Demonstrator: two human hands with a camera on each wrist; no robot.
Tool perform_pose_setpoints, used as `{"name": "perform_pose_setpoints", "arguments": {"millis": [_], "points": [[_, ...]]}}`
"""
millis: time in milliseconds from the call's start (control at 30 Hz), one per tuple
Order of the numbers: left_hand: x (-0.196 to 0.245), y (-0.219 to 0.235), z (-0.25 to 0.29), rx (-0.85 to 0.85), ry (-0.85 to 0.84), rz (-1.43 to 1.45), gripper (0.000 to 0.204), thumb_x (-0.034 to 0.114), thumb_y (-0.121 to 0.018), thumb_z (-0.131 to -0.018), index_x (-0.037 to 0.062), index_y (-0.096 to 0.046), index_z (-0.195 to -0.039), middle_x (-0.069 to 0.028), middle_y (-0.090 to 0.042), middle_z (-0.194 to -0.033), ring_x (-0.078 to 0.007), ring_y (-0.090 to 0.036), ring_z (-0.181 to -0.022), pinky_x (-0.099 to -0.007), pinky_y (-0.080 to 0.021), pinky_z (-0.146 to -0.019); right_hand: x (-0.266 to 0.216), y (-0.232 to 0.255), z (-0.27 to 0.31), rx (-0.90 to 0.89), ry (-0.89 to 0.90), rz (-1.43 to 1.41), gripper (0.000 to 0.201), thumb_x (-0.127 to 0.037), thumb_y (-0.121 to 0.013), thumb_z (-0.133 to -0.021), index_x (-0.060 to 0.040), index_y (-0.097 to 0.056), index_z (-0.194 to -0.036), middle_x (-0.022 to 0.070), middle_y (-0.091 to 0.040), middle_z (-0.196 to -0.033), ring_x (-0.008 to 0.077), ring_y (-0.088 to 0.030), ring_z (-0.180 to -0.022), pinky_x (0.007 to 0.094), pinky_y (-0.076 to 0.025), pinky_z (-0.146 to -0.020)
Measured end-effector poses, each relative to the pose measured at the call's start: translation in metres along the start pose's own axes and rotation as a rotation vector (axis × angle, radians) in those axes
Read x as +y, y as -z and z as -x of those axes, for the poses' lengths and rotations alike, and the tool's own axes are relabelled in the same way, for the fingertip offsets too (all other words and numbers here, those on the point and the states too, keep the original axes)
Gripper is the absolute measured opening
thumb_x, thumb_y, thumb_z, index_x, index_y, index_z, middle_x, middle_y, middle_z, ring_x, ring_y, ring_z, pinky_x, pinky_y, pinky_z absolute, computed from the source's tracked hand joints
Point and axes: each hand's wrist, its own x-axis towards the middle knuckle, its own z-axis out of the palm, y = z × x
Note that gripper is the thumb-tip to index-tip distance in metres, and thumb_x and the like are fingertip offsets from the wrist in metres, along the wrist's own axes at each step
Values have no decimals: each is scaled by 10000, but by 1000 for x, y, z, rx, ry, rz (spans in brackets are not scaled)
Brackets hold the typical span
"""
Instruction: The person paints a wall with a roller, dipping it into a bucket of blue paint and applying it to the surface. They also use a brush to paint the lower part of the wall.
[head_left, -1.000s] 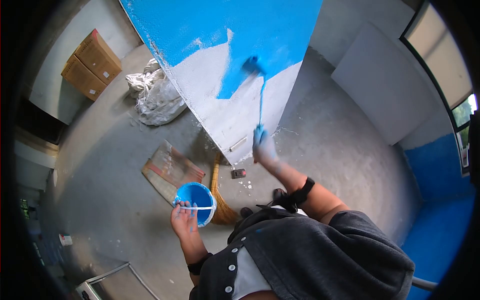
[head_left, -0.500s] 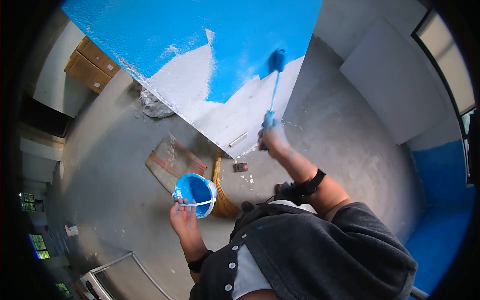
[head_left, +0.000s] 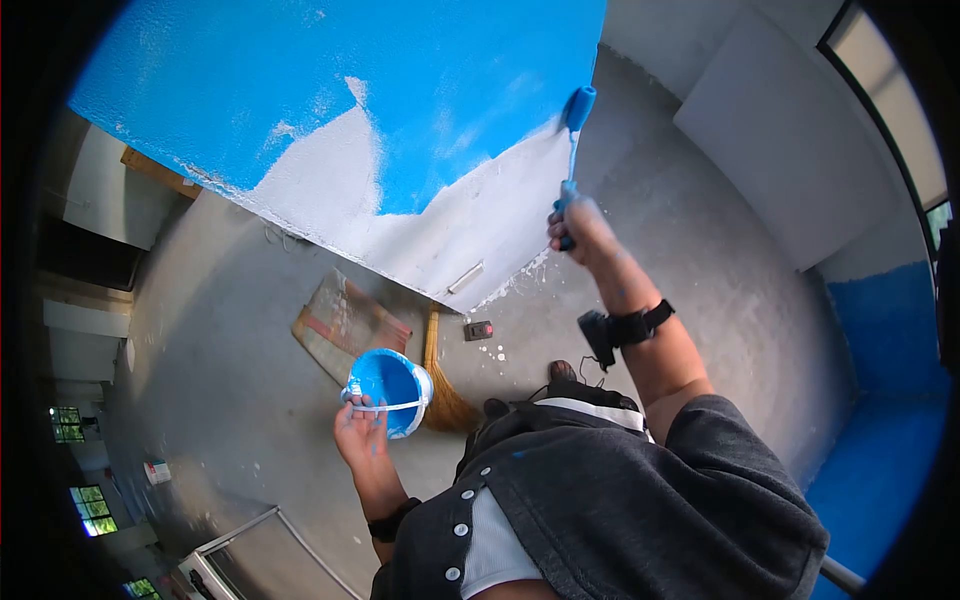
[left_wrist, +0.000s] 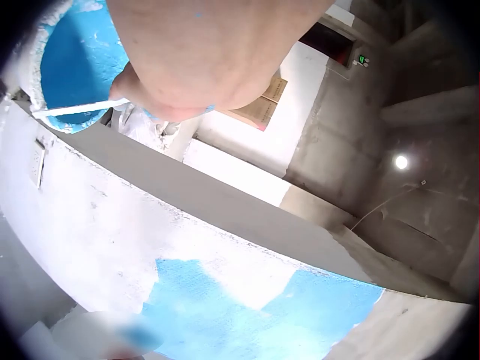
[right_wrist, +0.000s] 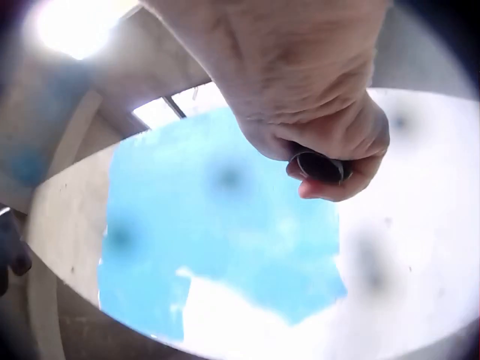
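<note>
My right hand (head_left: pixel 588 228) grips the handle of a paint roller (head_left: pixel 580 108), its blue sleeve at the right edge of the wall face (head_left: pixel 470 230). That wall is wet-looking blue above and white below, with a jagged border between. In the right wrist view, the dark round butt of the roller handle (right_wrist: pixel 321 166) sticks out of my curled fingers; the sleeve is hidden there. My left hand (head_left: pixel 362 432) holds a paint bucket (head_left: pixel 427 385) by its white wire handle (head_left: pixel 400 407). Blue paint coats the bucket's inside, and blue specks mark the left fingers.
A straw broom (head_left: pixel 445 400) and a flattened sack (head_left: pixel 345 320) lie near the wall's foot, beside a small dark box (head_left: pixel 478 330). A metal frame (head_left: pixel 240 520) stands lower left. A large pale board (head_left: pixel 780 150) leans at the right. White drips spot the floor.
The right hand has carried the roller rightward across the wall to its right edge, leaving blue behind it. The left hand and bucket stay nearly in place, while the head view has shifted.
</note>
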Motion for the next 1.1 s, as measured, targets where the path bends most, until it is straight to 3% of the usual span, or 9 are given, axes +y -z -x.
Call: {"name": "perform_pose_setpoints", "arguments": {"millis": [100, 200, 367, 533, 633, 733, 967, 1067, 1100], "points": [[-5, -10, 7, 44, -15, 1, 107, 134, -459, -811, 70, -508, -881, -24, -543, -812, -167, -520, -845, -460, -362, -852, 87, -37, 58, -113, 68, 254, 466, -511, -360, -864, -49, -391, -814, 60, -404, -555, 165, -432, -383, 320, -376, -307], [-5, -11, 7, 31, 2, -5, 112, 125, -454, -812, 58, -507, -884, -24, -548, -803, -170, -520, -835, -453, -363, -853, 123, -59, 122, -409, -112, 363, 417, -466, -356, -883, -51, -385, -852, 41, -378, -552, 151, -404, -375, 315, -365, -302], [-4, -12, 22, 3, -41, 50, 118, 126, -448, -820, 37, -499, -879, -27, -544, -819, -165, -513, -830, -448, -357, -867, 79, -26, 73, -101, -57, 239, 407, -466, -356, -883, -71, -370, -790, 20, -372, -567, 121, -358, -371, 278, -345, -320], [-8, 1, 24, -44, -41, 74, 127, 132, -453, -824, 69, -507, -920, -14, -533, -839, -155, -509, -841, -439, -387, -855, 49, -24, 30, -119, -60, -9, 448, -519, -354, -865, -75, -378, -803, 23, -388, -581, 119, -380, -395, 284, -368, -328], [-13, 3, 25, 30, -59, 72, 123, 131, -455, -818, 75, -505, -915, -16, -537, -848, -160, -505, -851, -443, -382, -855, 107, -70, 94, -162, -90, 231, 419, -483, -399, -866, -67, -378, -821, 43, -382, -558, 134, -368, -374, 310, -360, -325], [-13, 7, 21, 80, -70, 68, 122, 129, -460, -806, 83, -504, -910, -15, -539, -855, -165, -501, -867, -444, -378, -854, 131, -75, 128, -436, -219, 346, 368, -427, -377, -893, -59, -371, -868, 33, -371, -573, 124, -365, -387, 302, -370, -327], [-19, 9, 27, 19, -133, 27, 218, 115, -538, -792, 78, -501, -1004, -19, -522, -877, -174, -502, -865, -371, -406, -839, 95, -16, 99, -413, -190, 513, 346, -392, -402, -880, -92, -381, -708, -19, -335, -510, 87, -305, -322, 263, -312, -277], [-20, 7, 28, -7, -180, -41, 243, 100, -510, -806, 60, -491, -1045, -32, -516, -836, -160, -509, -786, -329, -414, -780, 72, 13, 98, -393, -6, 961, 292, -326, -439, -888, -50, -465, -799, -4, -403, -517, 75, -362, -328, 227, -287, -285], [-22, 11, 25, -65, -194, -47, 248, 95, -501, -810, 53, -487, -1054, -37, -513, -822, -156, -509, -761, -314, -414, -756, 69, 16, 98, -386, 83, 1155, 255, -275, -472, -872, -30, -486, -804, 46, -468, -526, 139, -385, -331, 271, -338, -318]]}}
